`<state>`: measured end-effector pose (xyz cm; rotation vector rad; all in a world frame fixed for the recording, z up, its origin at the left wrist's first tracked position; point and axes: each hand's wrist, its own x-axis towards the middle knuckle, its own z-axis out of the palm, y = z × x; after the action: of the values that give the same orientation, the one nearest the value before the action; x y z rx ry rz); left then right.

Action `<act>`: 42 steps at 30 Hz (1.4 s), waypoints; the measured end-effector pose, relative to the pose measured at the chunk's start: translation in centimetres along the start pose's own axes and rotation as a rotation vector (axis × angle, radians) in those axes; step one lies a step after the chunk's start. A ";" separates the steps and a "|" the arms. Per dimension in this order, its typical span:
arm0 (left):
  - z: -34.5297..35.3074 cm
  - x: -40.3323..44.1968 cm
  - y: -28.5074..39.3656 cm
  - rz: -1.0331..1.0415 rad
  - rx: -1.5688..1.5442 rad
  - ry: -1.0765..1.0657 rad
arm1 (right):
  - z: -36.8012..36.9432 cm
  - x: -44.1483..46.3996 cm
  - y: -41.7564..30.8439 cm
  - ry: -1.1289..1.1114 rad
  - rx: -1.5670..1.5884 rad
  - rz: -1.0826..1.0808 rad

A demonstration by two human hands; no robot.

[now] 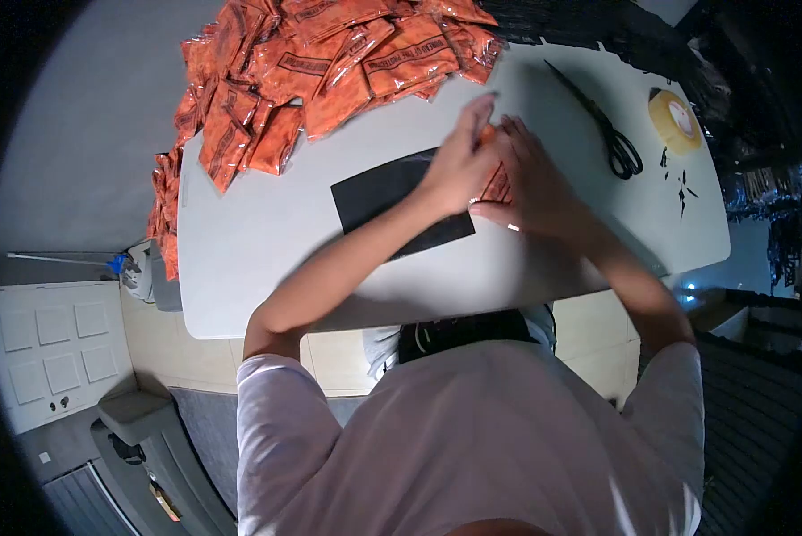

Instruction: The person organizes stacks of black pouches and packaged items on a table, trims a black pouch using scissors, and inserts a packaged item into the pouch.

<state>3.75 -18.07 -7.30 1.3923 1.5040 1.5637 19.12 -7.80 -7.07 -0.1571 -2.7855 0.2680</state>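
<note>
An orange plastic packet with dark print (497, 186) is between my two hands over the white table. My right hand (533, 183) is closed around its right side, thumb along the lower edge and fingers over the top. From the left, my left hand (462, 163) presses on the packet's upper left part; one finger sticks up, and the others are partly hidden behind the hand. Much of the packet is covered by both hands. Under my left wrist lies a flat black rectangular sheet (374, 198), its right end close to the packet.
Many similar orange packets (329, 76) are heaped along the table's far left edge, some hanging over the side. Black-handled scissors (608, 134) and a roll of yellowish tape (673, 121) lie at the right. Small black scraps (682, 189) are scattered near the right edge of the white table (240, 268).
</note>
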 end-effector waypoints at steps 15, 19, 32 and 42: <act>-5.4 -2.6 2.6 0.320 0.712 -0.113 | 3.1 2.5 -0.4 0.113 -0.205 0.178; -4.8 -3.7 2.1 0.253 0.913 -0.259 | 2.7 2.5 -0.6 0.097 -0.228 0.182; -6.3 -3.8 4.0 0.186 0.788 -0.324 | 1.6 2.5 -1.2 0.094 -0.185 0.229; -5.1 -4.7 3.9 0.452 0.824 -0.344 | -6.2 -5.8 -1.1 -0.040 0.155 0.093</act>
<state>1.56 -25.03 -4.17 2.4507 1.7648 0.8288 26.57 -8.65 -2.98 -0.2463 -2.7861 0.5138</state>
